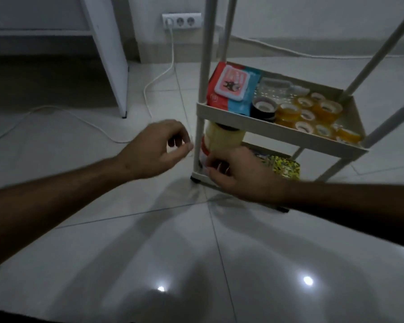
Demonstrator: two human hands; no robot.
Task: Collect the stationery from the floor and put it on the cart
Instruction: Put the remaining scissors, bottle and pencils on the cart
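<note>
The cart [278, 134] stands on the tiled floor [149, 241]. Its middle shelf holds amber tape rolls [313, 113], a black tape roll [264, 108] and a red-and-blue packet [231, 89]. The right hand [238, 176] reaches to the lower shelf, its fingers curled at a large yellowish tape roll [222, 138]; whether it grips the roll cannot be determined. The left hand [156, 148] hovers beside the cart's leg, fingers loosely curled, holding nothing.

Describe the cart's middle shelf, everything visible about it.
The middle shelf is a shallow cream tray, plastic by its look, level, fixed to pale upright poles. It holds a red and blue wipes pack, a black tape roll and many yellowish clear tape rolls. No hand touches it.
</note>
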